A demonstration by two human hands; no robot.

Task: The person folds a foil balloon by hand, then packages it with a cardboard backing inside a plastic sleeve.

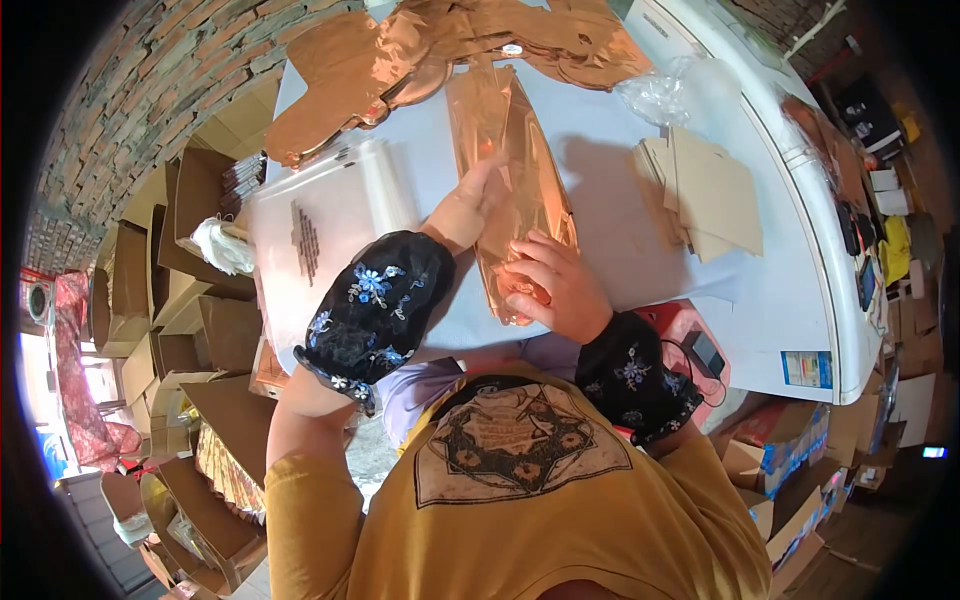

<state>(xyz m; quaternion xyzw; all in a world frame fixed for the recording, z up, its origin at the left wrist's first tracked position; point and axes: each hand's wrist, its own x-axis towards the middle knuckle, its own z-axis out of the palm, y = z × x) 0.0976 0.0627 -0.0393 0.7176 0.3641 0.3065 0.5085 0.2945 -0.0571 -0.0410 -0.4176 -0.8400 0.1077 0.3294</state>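
Observation:
A flat, shiny copper-coloured foil balloon [525, 170], folded into a long strip, lies lengthwise on the table in front of me. My left hand [468, 208] rests along its left edge, fingers stretched out over the foil and slightly blurred. At the near end of the strip, my right hand [560, 285] has its fingers bent over the foil, with the thumb tucked below them. Across the far side of the table spreads a pile of flat copper foil balloons [400, 55].
To the left is a stack of clear plastic bags [330, 215]. Several beige cards [705, 195] lie on the right, near crumpled clear plastic [675, 90]. A red stool [690, 330] with a dark device stands below the table edge. Open cardboard boxes [210, 310] crowd the left floor.

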